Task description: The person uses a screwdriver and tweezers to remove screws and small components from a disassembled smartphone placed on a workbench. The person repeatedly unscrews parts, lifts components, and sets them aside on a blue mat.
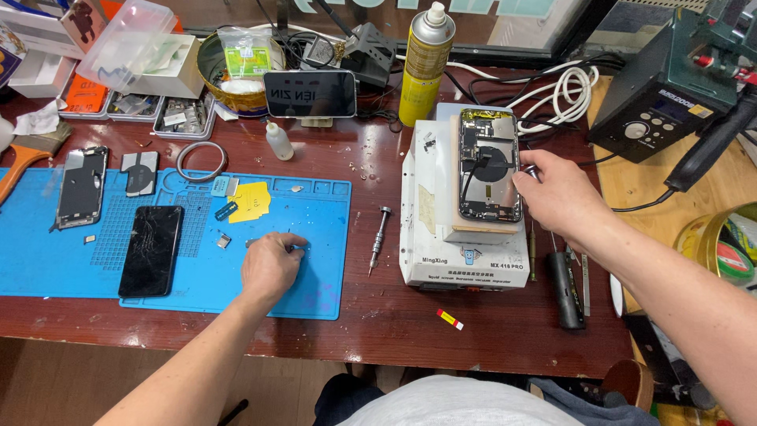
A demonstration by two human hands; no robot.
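Observation:
My left hand (270,267) rests on the blue work mat (47,260), fingers curled over a small metal part near its right side; what it grips is hidden. My right hand (558,194) touches the right edge of an opened phone body (490,164), which lies face down with its insides showing on a white heating machine (464,254). A thin tool tip pokes out by my right fingers. A black phone screen with cracks (151,250) lies on the mat left of my left hand.
A screwdriver (378,238) lies between mat and machine. Another opened phone (81,186), a yellow sticky note (251,200) and a wire ring (201,160) sit on the mat's far side. Spray can (426,61), propped phone (309,93), parts trays, white cables and a soldering station (666,87) line the back.

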